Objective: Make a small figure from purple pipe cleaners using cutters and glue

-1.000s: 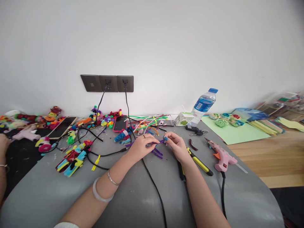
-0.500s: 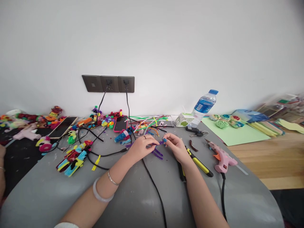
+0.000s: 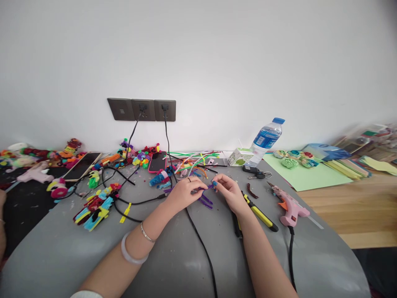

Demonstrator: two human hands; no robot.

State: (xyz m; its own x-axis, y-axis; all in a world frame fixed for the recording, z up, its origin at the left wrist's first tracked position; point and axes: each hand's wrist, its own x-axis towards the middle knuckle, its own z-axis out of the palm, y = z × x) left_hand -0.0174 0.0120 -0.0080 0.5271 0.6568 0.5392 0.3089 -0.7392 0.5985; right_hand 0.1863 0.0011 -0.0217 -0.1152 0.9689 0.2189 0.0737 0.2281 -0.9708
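Between my hands is a purple pipe cleaner (image 3: 210,187), pinched at both ends over the middle of the grey table. My left hand (image 3: 187,191) holds it between thumb and fingertips. My right hand (image 3: 226,189) pinches its other side, close to the left fingertips. Just below lie more purple pipe cleaner pieces (image 3: 206,202); I cannot tell whether they join the held one. Under my right forearm, partly hidden, rest pliers with yellow and black handles (image 3: 260,213). A short dark brown pipe cleaner piece (image 3: 252,191) lies to the right of my right hand.
A pink glue gun (image 3: 293,209) with a black cord sits at the right. Behind stand a tilted water bottle (image 3: 265,140) and a small carton (image 3: 239,157). Finished pipe cleaner figures (image 3: 96,207) lie left. A black cable (image 3: 201,244) crosses the table. Another person's arm (image 3: 2,223) shows at the left edge.
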